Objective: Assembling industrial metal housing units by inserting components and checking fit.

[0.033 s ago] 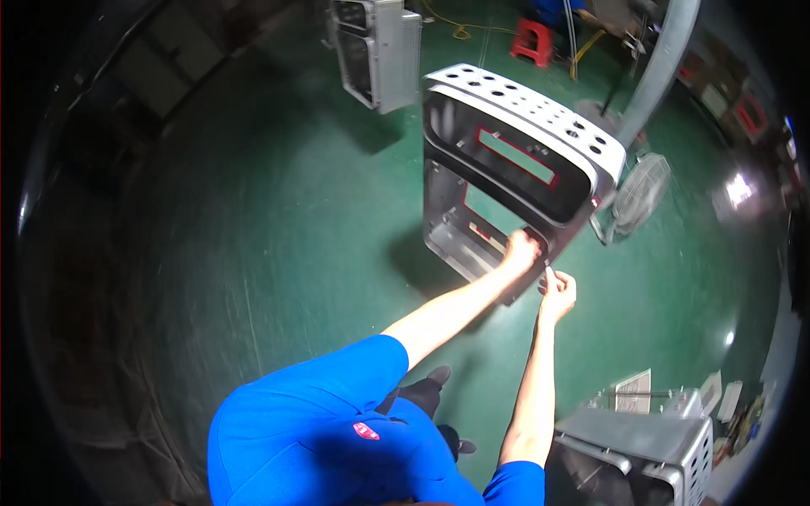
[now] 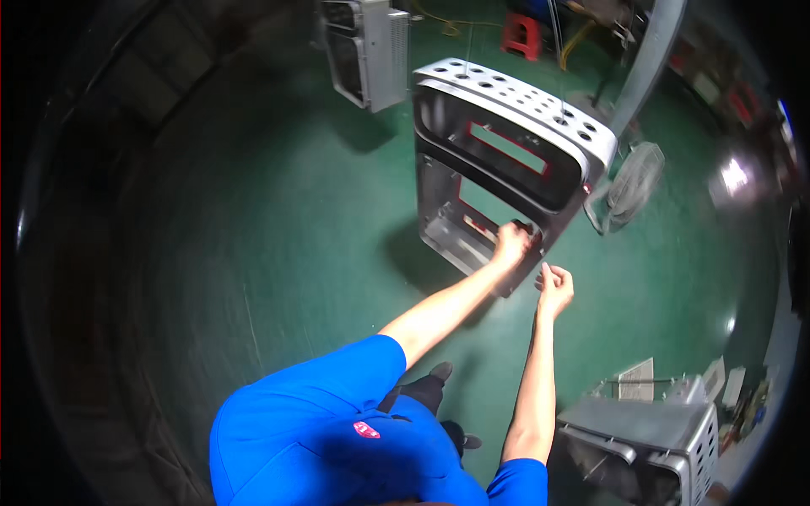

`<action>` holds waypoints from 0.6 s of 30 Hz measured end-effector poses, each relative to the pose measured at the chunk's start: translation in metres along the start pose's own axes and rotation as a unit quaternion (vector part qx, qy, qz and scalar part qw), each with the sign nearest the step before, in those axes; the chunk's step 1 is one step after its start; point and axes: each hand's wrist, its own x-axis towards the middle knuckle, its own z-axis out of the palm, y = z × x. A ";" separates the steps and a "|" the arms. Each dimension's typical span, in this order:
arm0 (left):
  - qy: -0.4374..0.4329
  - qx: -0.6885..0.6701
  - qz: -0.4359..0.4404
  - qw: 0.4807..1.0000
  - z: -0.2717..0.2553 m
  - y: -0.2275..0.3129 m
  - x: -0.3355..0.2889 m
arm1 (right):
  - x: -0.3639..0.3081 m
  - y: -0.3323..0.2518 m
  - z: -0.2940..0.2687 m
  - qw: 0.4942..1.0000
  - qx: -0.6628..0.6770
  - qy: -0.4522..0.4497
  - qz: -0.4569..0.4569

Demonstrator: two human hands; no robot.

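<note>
I have my left arm [image 2: 443, 310] out far, slanting right, but I can't see well how my left hand [image 2: 513, 243] grips. My right arm [image 2: 535, 379] is straighter; my right hand [image 2: 554, 293] has loosely bent fingers [image 2: 563, 277].

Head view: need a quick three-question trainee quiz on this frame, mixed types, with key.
1. Which hand reaches into the lower opening of the housing?
2. True or false: the right hand is inside the housing.
3. In the picture, the fan is where relative to the housing?
a) left
b) right
c) below

Key:
1. The left hand.
2. False; it is outside, near the lower right edge.
3. b
</note>
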 end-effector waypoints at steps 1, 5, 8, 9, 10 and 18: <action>0.001 0.022 0.038 0.999 -0.015 -0.005 -0.017 | -0.015 0.001 -0.010 0.999 0.041 -0.019 0.009; -0.148 -0.007 -0.170 0.974 -0.054 -0.030 -0.104 | -0.090 -0.019 -0.058 0.982 0.117 -0.076 0.130; -0.339 0.130 -0.147 0.920 -0.051 -0.066 -0.191 | -0.140 0.017 -0.114 0.970 0.171 -0.070 0.158; -0.361 0.117 -0.177 0.908 -0.043 -0.076 -0.220 | -0.161 0.023 -0.140 0.974 0.167 -0.062 0.139; -0.380 0.104 -0.201 0.897 -0.032 -0.087 -0.236 | -0.172 0.030 -0.160 0.979 0.162 -0.056 0.113; -0.528 0.197 -0.240 0.790 0.085 -0.129 -0.353 | -0.253 0.031 -0.313 0.951 0.254 0.174 0.041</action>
